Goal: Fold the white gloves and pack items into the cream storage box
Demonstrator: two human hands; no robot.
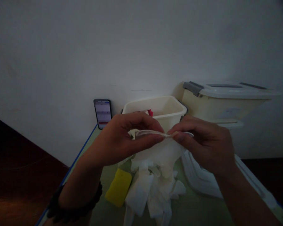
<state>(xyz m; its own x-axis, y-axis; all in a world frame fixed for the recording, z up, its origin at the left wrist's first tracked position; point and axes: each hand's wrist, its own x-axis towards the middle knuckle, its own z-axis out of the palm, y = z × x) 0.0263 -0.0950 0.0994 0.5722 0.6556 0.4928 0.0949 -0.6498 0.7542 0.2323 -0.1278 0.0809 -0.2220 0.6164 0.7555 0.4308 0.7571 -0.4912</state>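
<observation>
Between the fingertips of my two hands is a thin white pliable piece (148,132), seen nearly edge-on, so its kind is unclear. My left hand (129,135) pinches it between thumb and fingers, and a loop of it bulges toward the palm. Right beside those fingertips, my right hand (202,138) pinches the same piece, its other end sticking out past the thumb. Both hands are up in front of an open cream plastic bin (155,100). Below them several crumpled white soft pieces (153,191) lie on the table. A yellow sponge-like block (119,187) lies to their left.
A lit phone (103,113) leans on the wall behind the table's left edge. Something red (150,112) shows inside the bin. To the right stands a lidded cream box (224,100) with grey latches. A white lid (200,177) lies partly beneath my right arm on the green table (195,210).
</observation>
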